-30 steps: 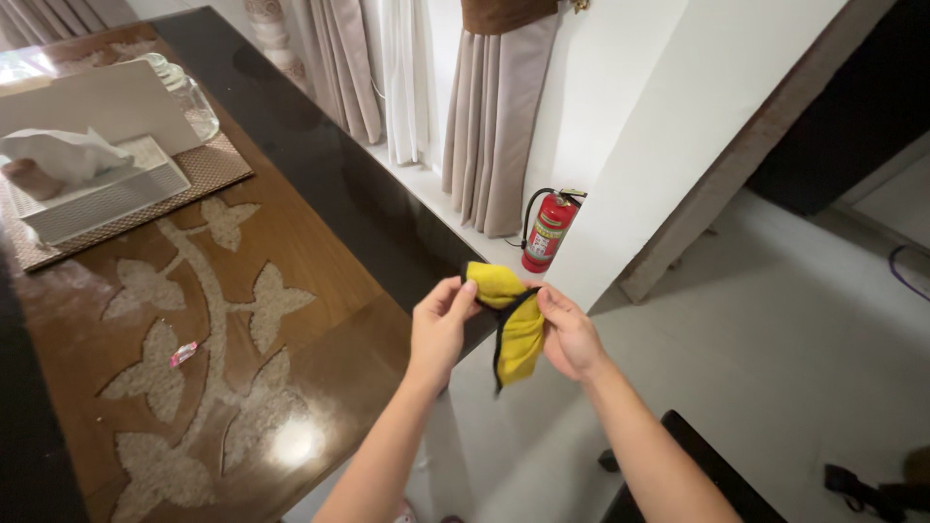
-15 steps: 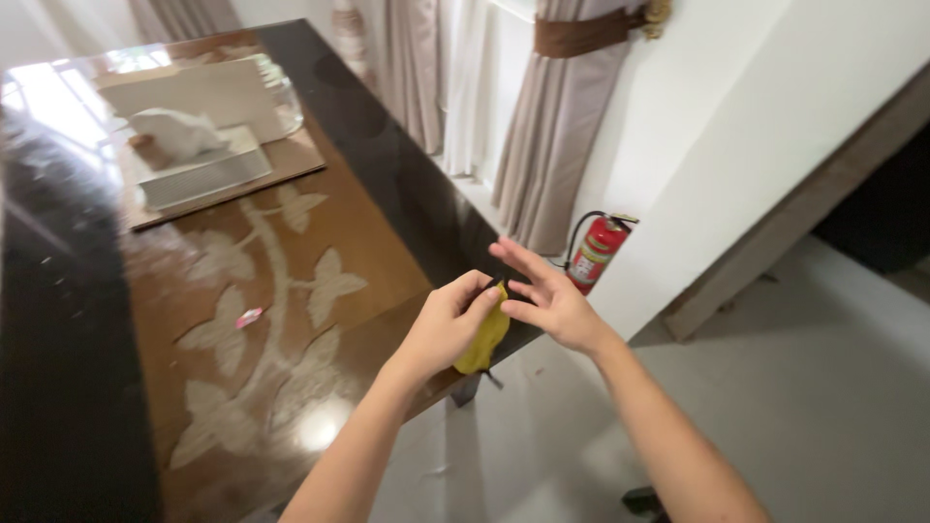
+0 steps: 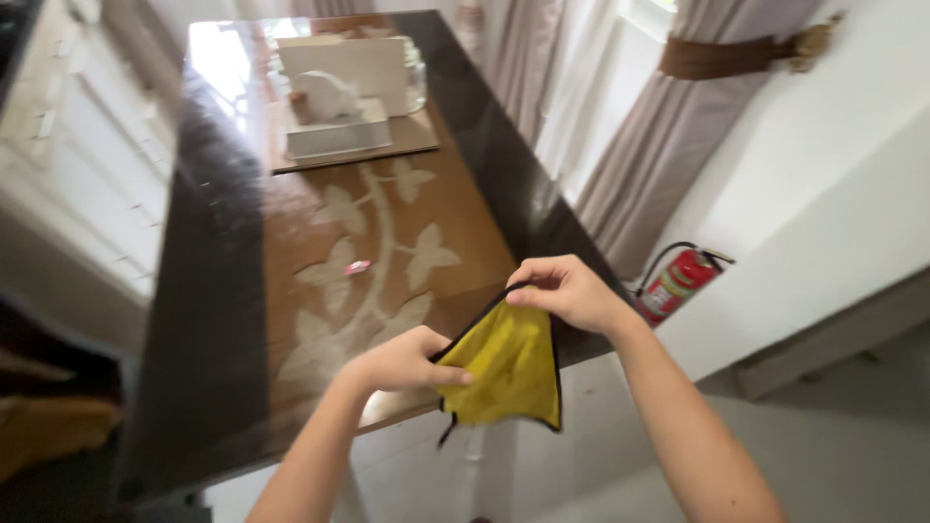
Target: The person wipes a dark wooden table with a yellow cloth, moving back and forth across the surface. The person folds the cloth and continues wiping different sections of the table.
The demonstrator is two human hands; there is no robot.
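Observation:
A yellow cloth (image 3: 506, 371) with a black edge hangs spread between my two hands above the near corner of the table. My left hand (image 3: 402, 360) pinches its lower left edge. My right hand (image 3: 570, 291) grips its top corner, higher and further right. The cloth's bottom corner dangles free with a short black tag.
The long glossy wooden table (image 3: 320, 291) has a pale leaf inlay and dark borders. A white tissue box (image 3: 334, 121) on a mat stands at its far end. A small pink wrapper (image 3: 357, 266) lies mid-table. A red fire extinguisher (image 3: 678, 281) stands on the floor by the curtains (image 3: 620, 174).
The cloth, bunched in my left hand before, is now pulled open between both hands. My right hand has closed on its top corner. The view has swung left over the table.

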